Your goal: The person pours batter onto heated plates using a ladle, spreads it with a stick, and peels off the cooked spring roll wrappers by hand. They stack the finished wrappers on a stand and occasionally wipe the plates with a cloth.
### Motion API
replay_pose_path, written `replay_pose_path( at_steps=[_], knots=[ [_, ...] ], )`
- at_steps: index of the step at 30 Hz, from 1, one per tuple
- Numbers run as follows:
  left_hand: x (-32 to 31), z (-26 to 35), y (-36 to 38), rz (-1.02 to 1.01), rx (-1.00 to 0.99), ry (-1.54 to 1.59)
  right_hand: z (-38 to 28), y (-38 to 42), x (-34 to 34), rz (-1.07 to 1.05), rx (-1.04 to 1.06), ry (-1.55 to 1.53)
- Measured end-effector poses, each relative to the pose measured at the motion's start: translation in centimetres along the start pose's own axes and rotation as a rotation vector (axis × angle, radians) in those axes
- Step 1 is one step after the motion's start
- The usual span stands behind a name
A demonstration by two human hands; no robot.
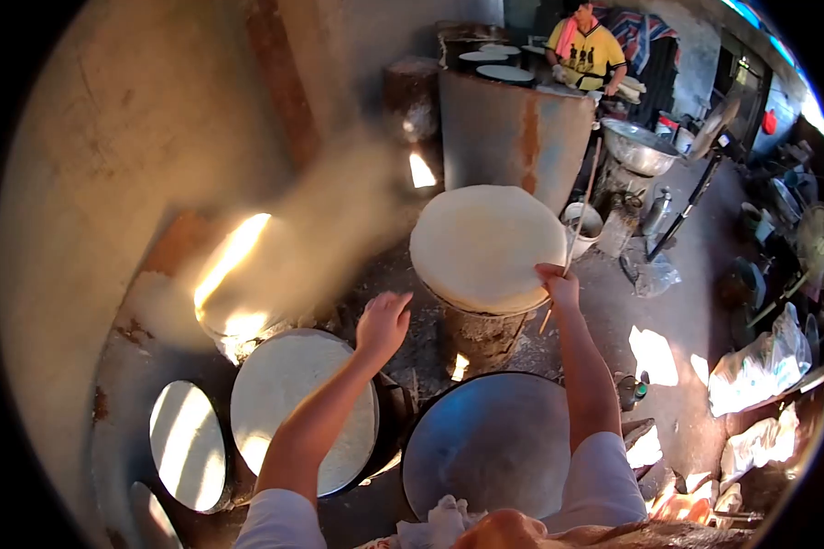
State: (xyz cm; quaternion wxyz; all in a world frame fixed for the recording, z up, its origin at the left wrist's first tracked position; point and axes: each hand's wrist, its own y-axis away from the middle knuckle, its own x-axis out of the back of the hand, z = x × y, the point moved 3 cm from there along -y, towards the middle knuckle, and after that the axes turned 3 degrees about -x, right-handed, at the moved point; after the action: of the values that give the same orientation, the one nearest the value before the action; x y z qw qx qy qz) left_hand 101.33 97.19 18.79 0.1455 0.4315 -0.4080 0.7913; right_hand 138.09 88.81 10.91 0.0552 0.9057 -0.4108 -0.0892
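Observation:
My right hand (559,284) is closed around a long thin stick (579,227), which slants up past the edge of a pale, round, flat stack (487,242). That stack, perhaps of thin dough sheets, rests on a rough stump-like stand (485,337), and my fingers are at its right edge. My left hand (384,326) hovers in front of the stack with its fingers stretched out and nothing visible in them. Below it lies a round pan (307,403) covered with a pale layer. A bare dark round griddle (487,439) is between my forearms.
More pale-covered round pans (188,446) stand at the left. A beige blur (330,229) hides part of that side. Behind the stack is a large curved stove wall (513,137); a person in a yellow shirt (588,53) works beyond it. A metal basin (640,146) and white bucket (582,222) are right.

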Motion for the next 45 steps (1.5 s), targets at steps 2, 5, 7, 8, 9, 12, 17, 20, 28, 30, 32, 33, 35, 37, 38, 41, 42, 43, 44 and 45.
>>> replay_pose_path(
  at_steps=[2,5,7,8,9,12,17,20,28,30,32,33,35,37,38,41,42,43,44,45],
  knots=[
    [2.8,-1.1,3.8,-0.020,0.008,-0.018,-0.5,1.5,0.2,0.008,-0.023,-0.020],
    [7.3,-2.7,10.0,-0.082,0.064,-0.062,2.1,0.3,0.8,-0.080,0.036,-0.072],
    [11.4,-2.4,15.8,-0.167,0.196,-0.107,3.7,-1.1,1.8,-0.059,0.071,0.016],
    [12.5,-2.2,19.6,-0.198,0.181,-0.139,5.6,-2.8,3.1,-0.206,0.171,-0.012],
    [13.8,-2.1,23.9,-0.229,0.192,-0.194,3.1,-0.2,2.4,-0.176,0.316,0.401],
    [21.4,4.4,34.0,-0.196,0.551,-0.089,-1.0,8.2,2.3,0.001,0.603,0.543],
    [27.1,17.4,58.4,-0.091,1.386,-0.129,4.7,26.1,-7.1,-0.482,0.517,0.552],
    [25.2,28.5,75.8,-0.111,1.812,-0.296,15.3,42.1,-17.5,-1.319,0.199,0.659],
    [38.9,39.2,101.7,0.689,2.437,-0.773,16.9,90.7,-19.6,-2.344,-0.237,0.916],
    [39.9,38.4,111.0,0.912,2.538,-0.545,17.0,100.4,-19.9,-2.471,0.320,0.865],
    [39.5,37.0,111.9,1.484,2.622,-0.166,16.7,106.5,-21.7,-2.589,0.726,0.759],
    [37.8,35.9,112.9,1.520,2.656,-0.322,16.4,109.8,-22.1,-2.684,0.812,0.677],
    [34.2,35.0,112.9,1.581,2.618,-0.346,16.5,117.0,-21.2,-2.915,0.881,0.726],
    [31.2,38.0,108.7,1.566,2.500,-0.040,21.2,124.3,-17.6,-3.009,1.242,0.440],
    [30.1,40.6,106.9,1.592,2.618,-0.102,22.5,127.5,-15.5,-3.115,1.317,0.440],
    [31.6,47.3,105.8,1.908,2.846,-0.190,24.5,136.7,-8.9,-3.224,1.580,0.173],
    [33.0,48.2,104.6,2.001,2.759,-0.110,22.6,136.8,-9.2,-3.242,1.586,0.205],
    [32.1,48.7,105.5,2.148,2.638,-0.005,23.3,139.0,-7.5,-3.131,1.752,0.358],
    [28.7,49.3,107.0,2.211,2.536,0.005,24.8,139.8,-4.7,-3.090,1.875,0.533],
    [25.4,49.9,108.5,2.272,2.433,0.018,26.2,140.7,-2.0,-3.035,2.006,0.707]
  ],
)
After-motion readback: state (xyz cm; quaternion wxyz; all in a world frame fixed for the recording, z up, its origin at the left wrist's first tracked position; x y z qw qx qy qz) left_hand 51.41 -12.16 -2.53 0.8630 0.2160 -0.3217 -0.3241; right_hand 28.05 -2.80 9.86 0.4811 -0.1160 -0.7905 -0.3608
